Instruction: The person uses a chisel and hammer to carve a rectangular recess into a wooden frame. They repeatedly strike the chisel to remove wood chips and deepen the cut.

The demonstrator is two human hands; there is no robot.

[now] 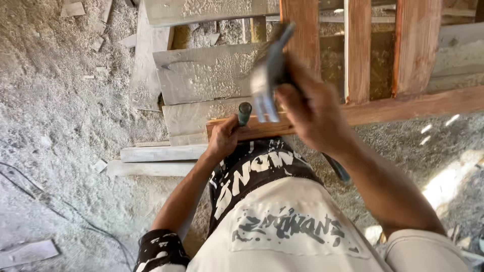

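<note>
Two hands work at a reddish-brown wooden frame (383, 108) that lies across a floor (60, 126) thick with sawdust, its upright slats running toward the top of the view and its long bottom rail crossing just above the person's printed shirt. Grey boards (201, 75) dusted with shavings lie stacked under and to the left of the frame's near end. The right hand (312, 113) is raised above the rail, its grip wrapped tight round the handle of a hammer (269, 83), whose metal head is blurred. The left hand (223, 137) rests at the frame's left end, its grip shut round a chisel (244, 113) with a dark green handle standing upright against the rail's edge, just left of the hammer head.
</note>
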